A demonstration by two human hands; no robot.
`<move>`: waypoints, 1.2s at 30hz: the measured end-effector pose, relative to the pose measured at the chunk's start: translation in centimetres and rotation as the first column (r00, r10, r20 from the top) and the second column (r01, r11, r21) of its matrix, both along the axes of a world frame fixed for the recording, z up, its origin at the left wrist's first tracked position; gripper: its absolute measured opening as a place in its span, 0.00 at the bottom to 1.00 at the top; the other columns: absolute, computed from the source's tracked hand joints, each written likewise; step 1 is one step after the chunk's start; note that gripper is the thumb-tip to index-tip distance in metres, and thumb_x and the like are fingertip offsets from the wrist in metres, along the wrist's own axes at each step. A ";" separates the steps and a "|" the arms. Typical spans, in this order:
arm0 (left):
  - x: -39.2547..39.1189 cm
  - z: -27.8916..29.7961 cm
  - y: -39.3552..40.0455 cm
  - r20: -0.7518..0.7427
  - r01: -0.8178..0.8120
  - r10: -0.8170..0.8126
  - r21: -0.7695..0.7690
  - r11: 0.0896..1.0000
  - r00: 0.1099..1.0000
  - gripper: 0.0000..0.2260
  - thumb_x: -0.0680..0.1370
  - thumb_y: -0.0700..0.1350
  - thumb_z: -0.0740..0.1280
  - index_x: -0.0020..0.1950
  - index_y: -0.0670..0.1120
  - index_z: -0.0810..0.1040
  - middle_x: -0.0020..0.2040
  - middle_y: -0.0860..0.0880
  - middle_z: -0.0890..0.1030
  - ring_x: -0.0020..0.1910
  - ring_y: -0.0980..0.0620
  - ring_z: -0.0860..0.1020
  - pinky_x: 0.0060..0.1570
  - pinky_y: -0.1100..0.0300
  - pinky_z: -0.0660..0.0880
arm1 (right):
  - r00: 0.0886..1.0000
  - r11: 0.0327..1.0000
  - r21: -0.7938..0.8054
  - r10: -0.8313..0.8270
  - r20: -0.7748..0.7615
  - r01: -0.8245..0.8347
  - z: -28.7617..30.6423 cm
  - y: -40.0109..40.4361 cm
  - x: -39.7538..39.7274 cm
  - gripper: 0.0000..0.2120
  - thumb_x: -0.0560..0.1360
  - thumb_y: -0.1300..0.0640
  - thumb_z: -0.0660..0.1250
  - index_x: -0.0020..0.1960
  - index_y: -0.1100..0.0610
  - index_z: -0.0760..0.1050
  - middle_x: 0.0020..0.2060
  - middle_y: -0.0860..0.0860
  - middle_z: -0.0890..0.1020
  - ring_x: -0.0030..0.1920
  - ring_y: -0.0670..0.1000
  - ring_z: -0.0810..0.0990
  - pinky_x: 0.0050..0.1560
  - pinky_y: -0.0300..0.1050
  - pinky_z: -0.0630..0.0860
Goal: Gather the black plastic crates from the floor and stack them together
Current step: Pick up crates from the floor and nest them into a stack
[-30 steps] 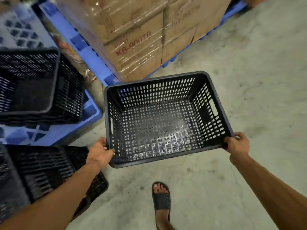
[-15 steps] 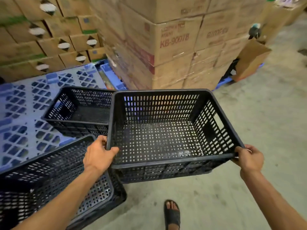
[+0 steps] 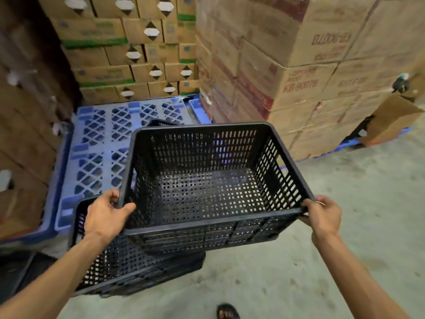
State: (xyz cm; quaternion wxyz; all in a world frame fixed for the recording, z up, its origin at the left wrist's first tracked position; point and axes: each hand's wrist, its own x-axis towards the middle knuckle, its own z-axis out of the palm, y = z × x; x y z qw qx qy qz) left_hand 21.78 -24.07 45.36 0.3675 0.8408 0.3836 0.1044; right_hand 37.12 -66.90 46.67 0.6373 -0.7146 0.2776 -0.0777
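I hold an empty black perforated plastic crate (image 3: 207, 194) in the air in front of me, level and open side up. My left hand (image 3: 107, 216) grips its near left corner and my right hand (image 3: 322, 217) grips its near right corner. Below it, to the left, another black crate (image 3: 110, 268) rests on the floor, partly covered by the held one. The rim of a third black crate (image 3: 161, 123) shows just behind the held crate, on the blue pallet.
A blue plastic pallet (image 3: 101, 143) lies ahead left. Stacked cardboard boxes (image 3: 287, 72) rise on the right, more boxes (image 3: 128, 61) behind and on the left (image 3: 25, 134). Bare concrete floor (image 3: 345, 226) spreads to the right. My sandalled foot (image 3: 227, 311) is at the bottom.
I have lifted the crate higher and carried it left, over the floor crate and toward the pallet. The view has tilted up. Both hands keep the same grip.
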 end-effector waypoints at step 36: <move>-16.4 -4.4 14.9 -0.123 -0.300 0.316 0.128 0.945 0.941 0.12 0.78 0.51 0.64 0.59 0.49 0.75 0.50 0.37 0.83 0.50 0.33 0.80 0.50 0.44 0.76 | 0.737 0.600 -0.430 0.539 -0.407 -0.675 -4.4 20.5 -7.7 0.15 0.69 0.61 0.66 0.52 0.51 0.66 0.43 0.54 0.83 0.34 0.58 0.85 0.37 0.56 0.81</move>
